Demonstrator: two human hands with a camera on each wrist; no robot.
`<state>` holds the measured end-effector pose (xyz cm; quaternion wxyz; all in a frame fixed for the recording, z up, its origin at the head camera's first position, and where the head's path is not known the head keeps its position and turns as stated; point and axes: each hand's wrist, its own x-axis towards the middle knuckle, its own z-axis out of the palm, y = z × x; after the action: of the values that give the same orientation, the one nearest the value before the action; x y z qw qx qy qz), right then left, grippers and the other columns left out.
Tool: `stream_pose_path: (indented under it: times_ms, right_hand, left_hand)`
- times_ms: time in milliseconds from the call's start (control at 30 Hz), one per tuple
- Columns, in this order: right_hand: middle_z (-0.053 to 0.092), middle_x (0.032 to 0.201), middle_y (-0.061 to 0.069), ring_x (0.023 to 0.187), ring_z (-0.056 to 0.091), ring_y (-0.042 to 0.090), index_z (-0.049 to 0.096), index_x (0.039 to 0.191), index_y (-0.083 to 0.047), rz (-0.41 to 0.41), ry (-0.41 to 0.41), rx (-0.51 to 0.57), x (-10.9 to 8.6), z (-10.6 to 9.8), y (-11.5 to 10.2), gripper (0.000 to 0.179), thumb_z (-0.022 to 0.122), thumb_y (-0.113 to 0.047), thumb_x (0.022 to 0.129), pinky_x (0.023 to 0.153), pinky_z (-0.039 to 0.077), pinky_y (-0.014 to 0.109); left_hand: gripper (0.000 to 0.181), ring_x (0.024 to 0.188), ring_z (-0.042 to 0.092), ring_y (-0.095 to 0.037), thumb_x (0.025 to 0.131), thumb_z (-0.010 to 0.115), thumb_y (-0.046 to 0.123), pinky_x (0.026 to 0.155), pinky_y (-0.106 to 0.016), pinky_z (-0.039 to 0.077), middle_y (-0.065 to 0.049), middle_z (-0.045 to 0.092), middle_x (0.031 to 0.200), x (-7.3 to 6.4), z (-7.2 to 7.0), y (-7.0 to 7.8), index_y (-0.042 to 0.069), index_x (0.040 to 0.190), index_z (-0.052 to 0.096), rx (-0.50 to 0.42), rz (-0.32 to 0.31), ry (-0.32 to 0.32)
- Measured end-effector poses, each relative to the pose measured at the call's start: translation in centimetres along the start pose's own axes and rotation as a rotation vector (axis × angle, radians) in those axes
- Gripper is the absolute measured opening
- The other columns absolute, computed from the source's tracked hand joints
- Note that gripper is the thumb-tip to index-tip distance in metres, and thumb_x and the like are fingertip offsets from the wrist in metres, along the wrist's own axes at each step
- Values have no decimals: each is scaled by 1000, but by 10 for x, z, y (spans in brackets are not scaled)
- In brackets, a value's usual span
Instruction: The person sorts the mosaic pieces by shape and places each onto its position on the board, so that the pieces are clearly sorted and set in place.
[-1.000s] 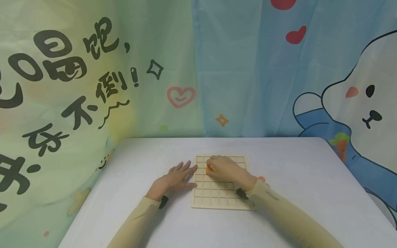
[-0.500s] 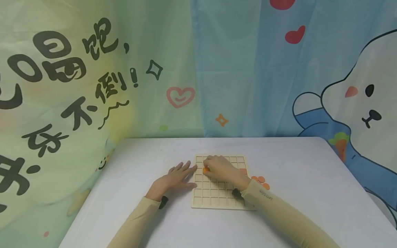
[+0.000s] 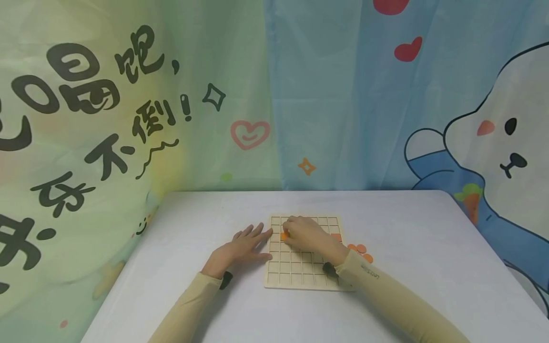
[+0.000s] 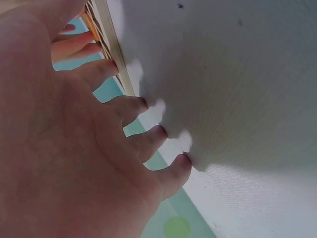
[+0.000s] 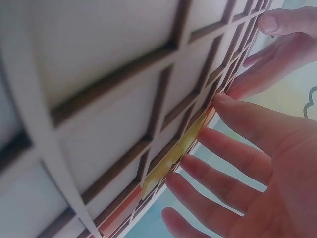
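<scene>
A pale wooden grid board lies on the white table. My right hand reaches over its upper left part, thumb and index finger pinching a small orange piece at a cell. In the right wrist view the right thumb and index tips meet at that orange edge, mostly hidden. Yellow pieces fill cells along the same row, with an orange-red piece farther right on it. My left hand lies with fingers spread beside the board, index and thumb tips right at its left edge.
Several round orange discs lie on the table just right of the board, near the right sleeve. A printed curtain hangs behind the table's far edge.
My right hand has shifted slightly left along the row with the orange piece, uncovering the orange-red piece and the discs, and then nearly stopped. The left hand stays in place.
</scene>
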<state>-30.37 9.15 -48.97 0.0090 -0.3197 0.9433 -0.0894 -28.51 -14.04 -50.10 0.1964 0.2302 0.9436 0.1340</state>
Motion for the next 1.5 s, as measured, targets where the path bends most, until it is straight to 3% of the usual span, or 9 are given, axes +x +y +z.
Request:
stream_pose_path:
  times_ms: [867,1167,1333,1500]
  right_hand:
    - [69,117,9,102,67,29,69,117,-7,27,-1,75,-20,-15,-4,31,74,-23,91,89,56,46]
    - [68,117,9,103,66,28,69,117,-7,53,-14,88,-30,-19,2,30,74,-21,92,91,55,46]
    - [67,123,10,114,64,31,68,120,-6,65,-19,86,-39,-19,7,33,72,-23,93,98,52,49]
    - [67,122,9,110,65,29,67,121,-6,76,-15,91,-47,-17,15,32,71,-23,93,94,54,48]
  left_hand:
    - [79,156,13,-39,95,55,62,125,-60,17,-8,15,170,-2,0,2,29,161,25,27,-3,14]
    - [79,156,14,-39,96,55,62,124,-60,17,-9,17,169,-1,2,0,28,161,25,28,10,19]
    - [79,156,14,-39,95,56,62,125,-59,17,-9,17,169,-1,2,1,28,161,26,26,0,22]
    - [80,156,13,-39,95,56,62,125,-59,16,-8,16,170,-1,1,2,29,161,26,24,-12,22]
